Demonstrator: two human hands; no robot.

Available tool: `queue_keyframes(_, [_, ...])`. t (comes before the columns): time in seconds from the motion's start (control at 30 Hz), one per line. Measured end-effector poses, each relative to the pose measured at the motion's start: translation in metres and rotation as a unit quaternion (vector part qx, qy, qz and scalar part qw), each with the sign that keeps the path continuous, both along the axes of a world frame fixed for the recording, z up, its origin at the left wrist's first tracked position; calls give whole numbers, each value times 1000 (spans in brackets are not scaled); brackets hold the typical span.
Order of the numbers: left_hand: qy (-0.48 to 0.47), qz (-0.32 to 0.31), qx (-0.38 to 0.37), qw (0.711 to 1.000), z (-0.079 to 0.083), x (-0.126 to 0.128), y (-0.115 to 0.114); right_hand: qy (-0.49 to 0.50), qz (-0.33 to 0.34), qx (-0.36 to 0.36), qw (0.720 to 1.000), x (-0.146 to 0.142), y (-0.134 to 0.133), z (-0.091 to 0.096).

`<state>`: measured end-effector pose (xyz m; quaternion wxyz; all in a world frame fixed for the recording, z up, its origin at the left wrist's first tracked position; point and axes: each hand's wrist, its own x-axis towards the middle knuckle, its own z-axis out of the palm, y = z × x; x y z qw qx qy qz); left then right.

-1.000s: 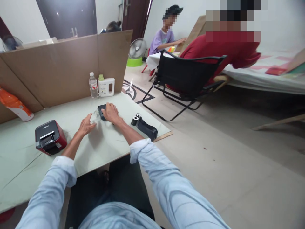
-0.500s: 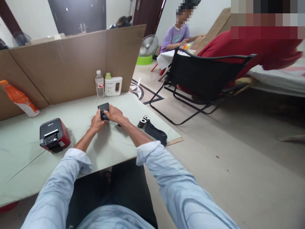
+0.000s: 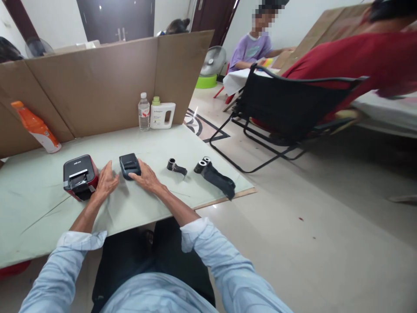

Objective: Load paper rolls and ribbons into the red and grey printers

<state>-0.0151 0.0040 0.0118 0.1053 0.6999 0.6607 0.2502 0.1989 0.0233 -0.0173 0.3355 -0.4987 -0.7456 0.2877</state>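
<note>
Since the earlier frame the black box has passed from between both raised hands to the table, and a small spool now lies to its right where none showed before. The box rests flat at centre-left of the frame. The left hand lies open, fingers spread, palm down on the table between the red printer and the box; whether it touches either cannot be told. The right hand is loose, not clenched, its thumb and fingertips against the near edge of the box without closing round it. Further right, near the table's corner, lies a black strip with two rolls at its upper end, apart from the spool.

At the far edge of the table a water bottle and a white jug stand side by side against a cardboard screen. An orange bottle leans at the left. At upper right, a black folding chair holds a person in red; another person in purple sits beyond, beside a fan.
</note>
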Motion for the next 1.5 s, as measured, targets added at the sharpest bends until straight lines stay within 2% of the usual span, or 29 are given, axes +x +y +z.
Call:
queue_keyframes(0.2, [22,36,5,999,-6,-8,1,1,-17,38,999,-1,-6,-23])
queue_keyframes(0.4, [56,52,1,997,-4,0,7,5,-12,60,998,-3,-5,-23])
queue_keyframes(0.53, [52,3,7,999,-13,7,5,-5,-9,77,997,-1,-13,-12])
queue_keyframes(0.63, [46,-14,25,999,-21,6,2,-31,-37,109,993,15,-21,5])
queue_keyframes(0.77, [47,-19,38,998,-24,4,0,-94,-158,123,975,59,-19,31])
queue_keyframes(0.83, [49,-16,39,998,-23,5,0,-135,-223,82,962,82,-13,40])
queue_keyframes(0.87, [49,-14,40,998,-22,5,0,-157,-234,47,958,91,-9,44])
queue_keyframes(0.93, [54,-9,42,998,-20,7,-1,-194,-224,-25,955,103,-1,48])
queue_keyframes(1.0, [59,-6,43,997,-18,8,0,-214,-204,-62,953,107,3,49])
queue_keyframes(1.3, [71,-4,56,996,-18,6,1,-188,-129,-30,973,86,-20,45])
queue_keyframes(1.4, [74,0,55,996,-18,7,0,-183,-152,17,971,108,-22,55])
queue_keyframes(1.5, [78,6,47,996,-16,9,-2,-228,-239,60,942,154,-18,67])
